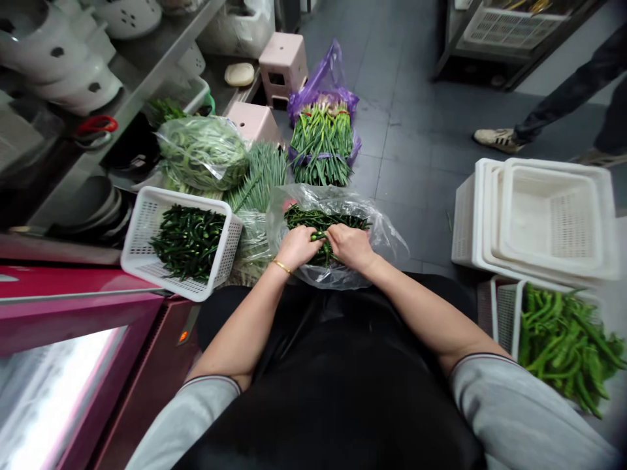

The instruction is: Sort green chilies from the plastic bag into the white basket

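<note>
My left hand [296,248], with a gold bracelet at the wrist, is closed on a small green chili pepper [318,235]. Fingers of my right hand [349,245] pinch at the pepper's other end, close against my left fingertips. Both hands are over an open clear plastic bag [385,228] in front of my lap. Inside that bag lie thin dark green chili peppers [313,217], partly hidden by my hands. To the left, a white perforated basket [138,219] is tilted and holds a heap of dark green chilies [189,241].
Bundled green stalks [323,140] in purple plastic lie ahead. A bagged green vegetable [203,150] and pink stools [283,55] are at left. Stacked white baskets [553,215] and long green peppers [568,339] stand at right. Another person's shoe [499,138] is beyond.
</note>
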Available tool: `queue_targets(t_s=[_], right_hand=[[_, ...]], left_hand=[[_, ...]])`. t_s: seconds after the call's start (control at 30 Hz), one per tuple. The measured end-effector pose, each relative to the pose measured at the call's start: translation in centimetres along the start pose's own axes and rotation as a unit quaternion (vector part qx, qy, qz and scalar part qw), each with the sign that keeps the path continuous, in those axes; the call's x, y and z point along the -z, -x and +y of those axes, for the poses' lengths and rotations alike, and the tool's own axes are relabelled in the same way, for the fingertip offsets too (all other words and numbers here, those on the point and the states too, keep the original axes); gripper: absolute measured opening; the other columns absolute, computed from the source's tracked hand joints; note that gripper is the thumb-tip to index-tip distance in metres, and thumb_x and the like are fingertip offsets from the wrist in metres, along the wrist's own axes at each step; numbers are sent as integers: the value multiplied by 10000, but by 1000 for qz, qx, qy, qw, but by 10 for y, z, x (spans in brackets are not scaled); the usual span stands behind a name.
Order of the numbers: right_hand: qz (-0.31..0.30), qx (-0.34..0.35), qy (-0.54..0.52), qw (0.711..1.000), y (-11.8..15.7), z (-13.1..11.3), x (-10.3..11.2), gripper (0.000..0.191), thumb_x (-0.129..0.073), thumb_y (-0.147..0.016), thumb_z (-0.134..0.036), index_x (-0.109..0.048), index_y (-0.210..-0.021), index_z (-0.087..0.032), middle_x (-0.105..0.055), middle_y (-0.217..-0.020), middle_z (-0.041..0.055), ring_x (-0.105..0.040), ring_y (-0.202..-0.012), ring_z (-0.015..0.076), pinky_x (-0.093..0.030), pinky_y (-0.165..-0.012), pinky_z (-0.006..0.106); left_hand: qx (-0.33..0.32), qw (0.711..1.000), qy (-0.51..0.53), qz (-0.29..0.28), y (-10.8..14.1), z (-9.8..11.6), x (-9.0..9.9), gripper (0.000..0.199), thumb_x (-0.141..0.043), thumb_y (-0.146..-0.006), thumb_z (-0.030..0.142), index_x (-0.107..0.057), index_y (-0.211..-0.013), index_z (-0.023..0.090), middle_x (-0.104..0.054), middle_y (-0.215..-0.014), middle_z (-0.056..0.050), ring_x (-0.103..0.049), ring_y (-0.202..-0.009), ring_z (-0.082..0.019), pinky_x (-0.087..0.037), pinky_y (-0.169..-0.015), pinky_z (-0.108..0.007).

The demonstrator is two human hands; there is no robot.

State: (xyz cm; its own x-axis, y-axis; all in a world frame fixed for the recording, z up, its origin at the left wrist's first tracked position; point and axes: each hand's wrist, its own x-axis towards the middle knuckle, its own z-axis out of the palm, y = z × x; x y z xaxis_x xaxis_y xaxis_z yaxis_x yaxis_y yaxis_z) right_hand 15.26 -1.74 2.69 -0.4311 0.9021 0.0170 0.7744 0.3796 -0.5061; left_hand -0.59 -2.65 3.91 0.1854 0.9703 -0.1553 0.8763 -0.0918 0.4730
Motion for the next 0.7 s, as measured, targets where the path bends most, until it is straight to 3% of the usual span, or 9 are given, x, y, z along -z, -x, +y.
queue_targets(t_s=[0.1,0.2,0.23,0.3,0.4,0.47,0.57,0.63,0.7], right_hand=[[-59,-11,-287,956,13,-4,-1,338,-410,-928,-435,-539,-748,-180,-556,-595,3,-507,-509,110,-403,-525,223],[-151,-12,-511,846,27,1,9,431,-445,-872,-604,-505,-744,-197,-370,-460,-94,-297,-348,62,-385,-411,214],[-176,-18,-523,834,29,5,12,454,-461,-851,-634,-519,-760,-193,-358,-454,-102,-282,-339,57,-391,-402,216],[-213,-53,-444,869,29,14,16,482,-477,-838,-648,-573,-810,-177,-434,-476,-78,-369,-360,67,-424,-435,223],[-224,-124,-142,956,16,20,7,519,-446,-874,-617,-661,-837,-147,-654,-683,62,-615,-607,153,-491,-613,269],[-232,-155,40,959,6,17,-9,548,-437,-885,-598,-704,-848,-120,-707,-883,162,-664,-839,242,-493,-741,320],[-255,-147,121,948,-3,9,-29,454,-481,-890,-480,-726,-952,-102,-699,-1044,202,-651,-968,282,-477,-796,331],[-236,-124,109,958,-3,9,-32,385,-455,-909,-385,-730,-944,-118,-709,-1023,175,-651,-946,250,-463,-793,304],[-199,-92,85,972,-2,13,-24,377,-410,-929,-335,-721,-867,-130,-715,-934,143,-645,-878,215,-447,-779,284]], left_hand=[[-87,993,82,-22,17,-2,17,270,-553,-834,346,-613,-655,153,-567,-705,-57,-548,-710,-169,-406,-678,-276],[-221,929,246,-168,25,-3,34,291,-616,-792,398,-591,-643,149,-525,-663,-14,-501,-651,-125,-392,-644,-246],[-236,901,293,-217,27,-5,38,301,-643,-770,409,-583,-634,147,-515,-646,-5,-488,-629,-116,-386,-624,-241],[-206,871,375,-244,28,-13,40,326,-658,-759,418,-564,-614,141,-506,-627,2,-473,-600,-103,-379,-597,-237],[-92,849,504,-128,22,-28,32,385,-626,-778,457,-523,-582,142,-524,-613,-9,-499,-587,-106,-409,-597,-245],[-21,836,545,-63,15,-37,23,386,-619,-773,480,-530,-606,144,-553,-607,-19,-528,-561,-114,-438,-582,-256],[12,888,458,-19,7,-40,7,301,-610,-786,426,-594,-695,139,-612,-636,-25,-567,-565,-128,-467,-588,-261],[-39,943,332,6,4,-36,-6,162,-616,-775,300,-660,-804,147,-680,-768,-39,-628,-719,-159,-495,-709,-278],[-111,974,197,7,0,-29,-20,237,-601,-728,150,-694,-945,166,-704,-926,-59,-641,-888,-193,-485,-835,-303]])
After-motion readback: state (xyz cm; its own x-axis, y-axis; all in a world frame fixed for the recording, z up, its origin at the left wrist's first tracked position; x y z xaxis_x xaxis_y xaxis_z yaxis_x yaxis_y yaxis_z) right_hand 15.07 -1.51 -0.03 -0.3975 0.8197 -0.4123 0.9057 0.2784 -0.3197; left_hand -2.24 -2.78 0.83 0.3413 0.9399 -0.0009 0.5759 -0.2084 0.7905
